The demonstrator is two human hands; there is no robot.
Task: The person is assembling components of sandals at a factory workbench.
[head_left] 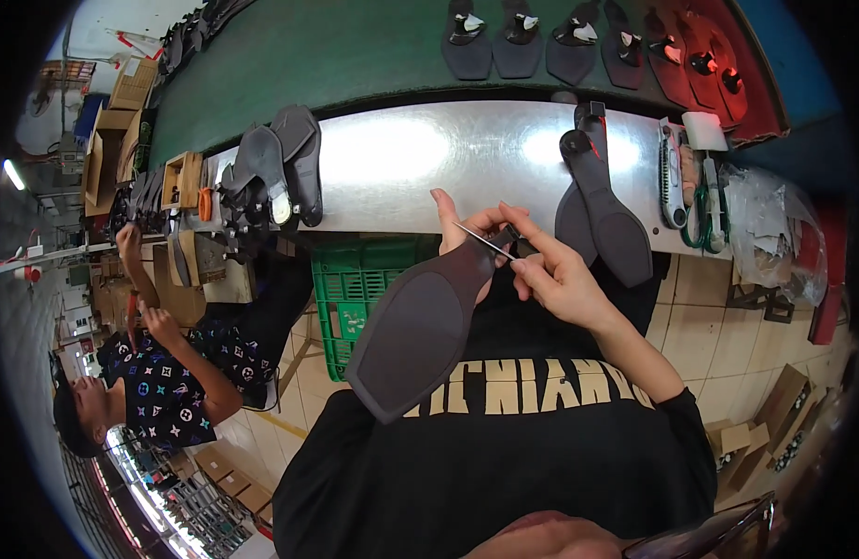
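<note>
A dark brown-black sandal [415,326] with a flat sole is tilted in front of my chest, its wide end toward me. My left hand [455,224] is closed around its narrow end from behind, thumb sticking up; part of the fingers is hidden by the sole. Between the fingers of my right hand [562,279] is a thin, pointed metal tool [481,238], lying across the sandal's narrow end by a small black strap piece [521,244]. Whether it is a blade or tweezers I cannot tell. On the metal bench edge beyond, two more dark sandals [620,224] lie crossed.
A green belt [355,47] beyond the metal bench [401,158] carries a row of sandals [569,42]. Sandals [266,163] are piled at left. A utility knife [672,177], green-handled scissors [704,219] and a plastic bag [774,224] lie right. A green crate [341,298] stands below; a co-worker [187,373] sits left.
</note>
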